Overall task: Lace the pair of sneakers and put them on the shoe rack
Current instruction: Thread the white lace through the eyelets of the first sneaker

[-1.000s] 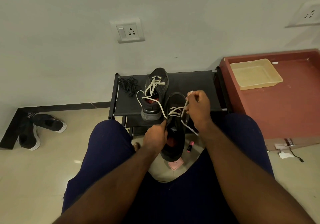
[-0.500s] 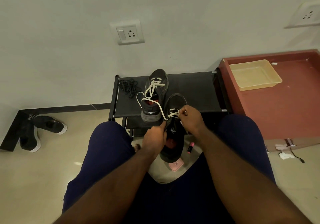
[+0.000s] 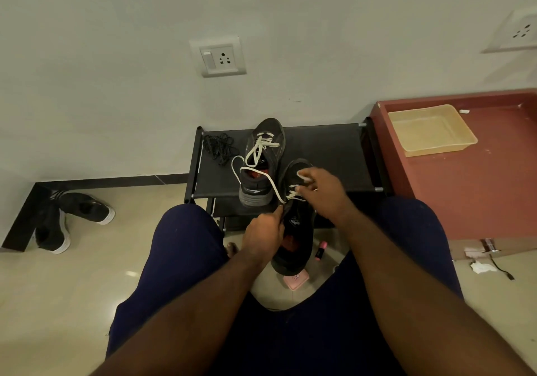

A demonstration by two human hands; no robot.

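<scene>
The first sneaker (image 3: pixel 257 194), dark with a grey sole, stands upright on the black shoe rack (image 3: pixel 328 154), toe toward the rack's back edge. Its white lace (image 3: pixel 255 154) is loosely threaded, with the ends trailing. The second sneaker (image 3: pixel 296 230) is held at the rack's front edge, its second lace (image 3: pixel 293 195) only partly threaded.

Matt black cloth stretched over the shoe rack (image 3: pixel 325 154), with dull black metal frame tubes (image 3: pixel 193 166). Dark matt cloth uppers on the 2 sneakers, the racked sneaker (image 3: pixel 268 137) and the held sneaker (image 3: pixel 296 230); flat off-white woven laces (image 3: pixel 257 150). Smooth glossy tile on the floor (image 3: pixel 87 288). Translucent yellowish plastic tray (image 3: pixel 430 149). Reddish matt laminate on the cabinet top (image 3: pixel 465 195).
</scene>
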